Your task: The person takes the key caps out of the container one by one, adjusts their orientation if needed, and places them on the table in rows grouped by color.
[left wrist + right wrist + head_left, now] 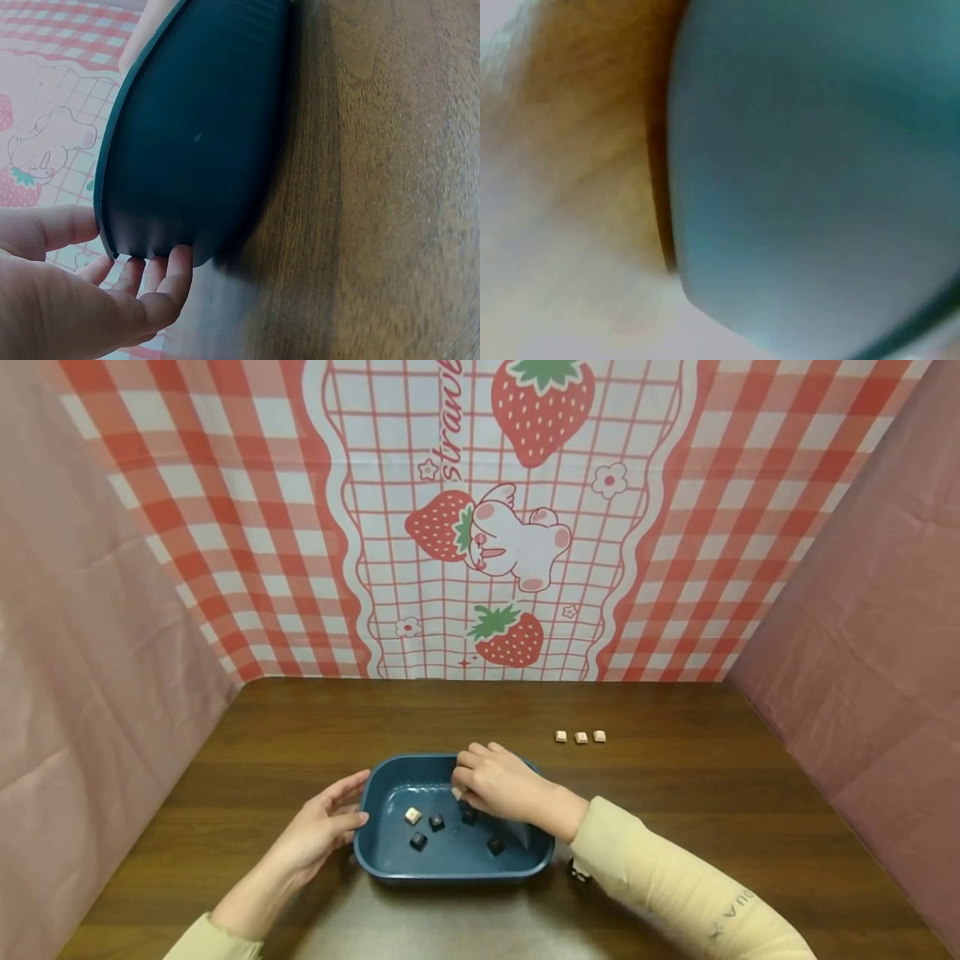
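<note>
A dark blue plastic basin [450, 875] stands in front of me, with a few black keycaps [437, 822] and a cream keycap [412, 815] on its floor. My left hand [318, 827] holds its left end, thumb at the rim and the other fingers against the outer wall [187, 135], as the left wrist view shows. Inside the basin, my right hand [498, 782] has its fingertips curled round another cream keycap [458, 793], mostly hidden by the fingers. The right wrist view is blurred and largely filled by the basin's wall [802, 187].
Three cream keycaps [581, 737] lie in a row on the wooden table [675, 760], behind and right of the basin. A small black object [578, 872] shows beside the right sleeve. A strawberry-print cloth [480, 635] hangs along the back edge, pink cloth at both sides.
</note>
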Tool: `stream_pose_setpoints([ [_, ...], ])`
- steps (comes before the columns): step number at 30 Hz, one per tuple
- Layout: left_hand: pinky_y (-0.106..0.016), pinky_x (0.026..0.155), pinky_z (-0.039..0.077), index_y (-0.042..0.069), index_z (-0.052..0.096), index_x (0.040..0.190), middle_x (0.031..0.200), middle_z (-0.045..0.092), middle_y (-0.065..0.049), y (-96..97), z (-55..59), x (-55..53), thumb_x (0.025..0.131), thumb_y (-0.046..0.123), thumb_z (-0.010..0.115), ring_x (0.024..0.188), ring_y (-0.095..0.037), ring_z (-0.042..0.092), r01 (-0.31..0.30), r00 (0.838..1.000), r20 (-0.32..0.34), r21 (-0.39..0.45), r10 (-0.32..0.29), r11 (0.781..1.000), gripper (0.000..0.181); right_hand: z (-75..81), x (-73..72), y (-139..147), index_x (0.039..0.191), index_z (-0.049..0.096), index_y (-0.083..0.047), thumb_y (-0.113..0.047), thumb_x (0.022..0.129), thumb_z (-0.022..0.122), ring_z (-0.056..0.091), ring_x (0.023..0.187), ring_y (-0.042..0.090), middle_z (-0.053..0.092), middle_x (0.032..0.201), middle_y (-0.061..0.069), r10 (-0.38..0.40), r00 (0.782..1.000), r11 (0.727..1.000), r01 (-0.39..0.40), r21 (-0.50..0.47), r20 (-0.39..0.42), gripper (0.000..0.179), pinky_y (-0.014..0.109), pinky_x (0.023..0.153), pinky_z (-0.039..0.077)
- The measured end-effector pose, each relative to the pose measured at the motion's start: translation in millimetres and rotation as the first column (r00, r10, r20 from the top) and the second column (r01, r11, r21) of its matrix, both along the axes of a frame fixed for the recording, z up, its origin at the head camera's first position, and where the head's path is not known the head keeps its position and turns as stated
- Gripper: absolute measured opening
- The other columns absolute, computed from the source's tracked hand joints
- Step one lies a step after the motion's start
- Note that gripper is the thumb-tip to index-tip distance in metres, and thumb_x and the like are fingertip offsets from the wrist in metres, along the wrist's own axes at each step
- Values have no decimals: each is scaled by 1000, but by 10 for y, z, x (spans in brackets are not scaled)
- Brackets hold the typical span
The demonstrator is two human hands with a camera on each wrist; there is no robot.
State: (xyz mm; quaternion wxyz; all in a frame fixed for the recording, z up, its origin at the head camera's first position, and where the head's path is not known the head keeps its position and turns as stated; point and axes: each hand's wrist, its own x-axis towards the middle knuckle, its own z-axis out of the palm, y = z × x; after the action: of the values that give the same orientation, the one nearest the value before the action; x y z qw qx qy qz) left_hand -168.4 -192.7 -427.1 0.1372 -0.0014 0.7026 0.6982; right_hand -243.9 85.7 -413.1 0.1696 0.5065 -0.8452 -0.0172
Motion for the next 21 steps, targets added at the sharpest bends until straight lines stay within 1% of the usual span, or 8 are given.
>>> stream_pose_setpoints([
  [8, -33, 81, 51, 3, 31, 145, 142, 37, -25, 9, 19, 3, 88, -5, 52, 114, -28, 52, -16, 1000, 18, 3, 16, 1000, 62, 159, -6, 108, 92, 66, -20, -26, 85, 68, 49, 81, 15, 57, 86, -4, -1, 1000, 1000, 0, -12, -26, 9, 29, 65, 34],
  [13, -34, 81, 51, 2, 30, 145, 141, 37, -26, 9, 17, 7, 88, -5, 53, 114, -27, 52, -17, 1000, 12, 0, 17, 1000, 62, 267, -15, 200, 91, 66, -19, -26, 86, 67, 48, 79, 15, 58, 86, -3, 1, 1000, 1000, -2, -30, -27, 9, 29, 65, 33],
  [18, -35, 84, 51, 3, 30, 145, 142, 36, -26, 17, 19, 11, 88, -6, 52, 117, -28, 50, -16, 1000, 19, 9, 16, 1000, 62, 345, -37, 323, 89, 66, -18, -26, 85, 68, 48, 78, 16, 57, 85, -3, -5, 998, 999, 3, -33, -57, 10, 30, 65, 35],
  [21, -36, 85, 51, 3, 30, 146, 143, 35, -26, 17, 20, 12, 88, -5, 51, 119, -30, 49, -13, 1000, 20, 6, 12, 1000, 62, 385, -56, 402, 87, 65, -17, -26, 84, 69, 48, 79, 17, 56, 85, -2, -15, 998, 999, 13, -34, -62, 10, 31, 64, 36],
])
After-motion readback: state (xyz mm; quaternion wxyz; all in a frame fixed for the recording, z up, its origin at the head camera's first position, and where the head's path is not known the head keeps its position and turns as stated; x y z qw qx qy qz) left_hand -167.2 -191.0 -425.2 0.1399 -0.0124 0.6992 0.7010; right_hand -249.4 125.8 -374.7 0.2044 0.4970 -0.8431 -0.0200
